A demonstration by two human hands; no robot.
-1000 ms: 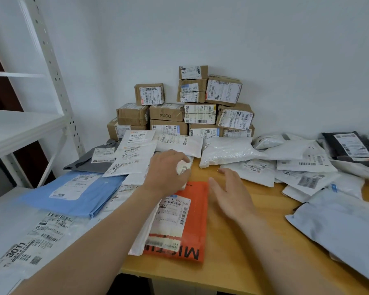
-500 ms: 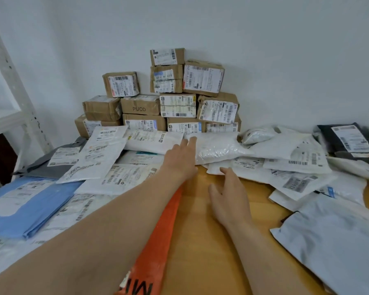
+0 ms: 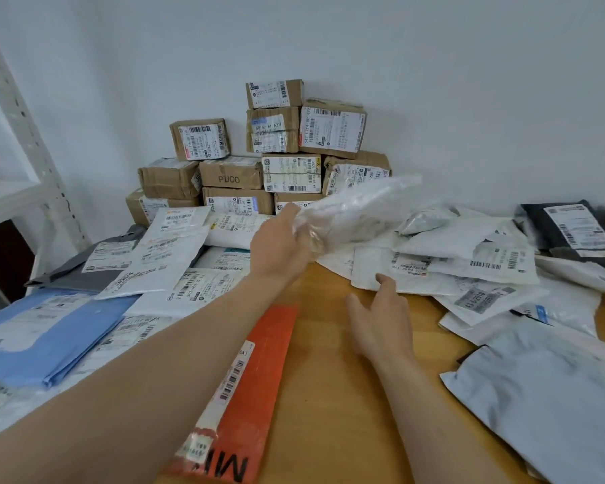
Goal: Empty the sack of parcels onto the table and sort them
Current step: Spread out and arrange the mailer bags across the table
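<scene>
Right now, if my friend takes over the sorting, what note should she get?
Left hand grips a clear plastic parcel, lifted above the table.
Right hand is open, at the edge of a white mailer.
Done, it seems: cardboard boxes stacked at the wall; blue mailer, orange mailer and others laid flat at left.
Left to do: place the held parcel, sort the heap of white bags at right. No sack in view.

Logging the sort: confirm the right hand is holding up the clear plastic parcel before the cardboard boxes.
Wrong hand: the left hand holds up the clear plastic parcel before the cardboard boxes; the right hand is open above the table. The head view shows it.
</scene>
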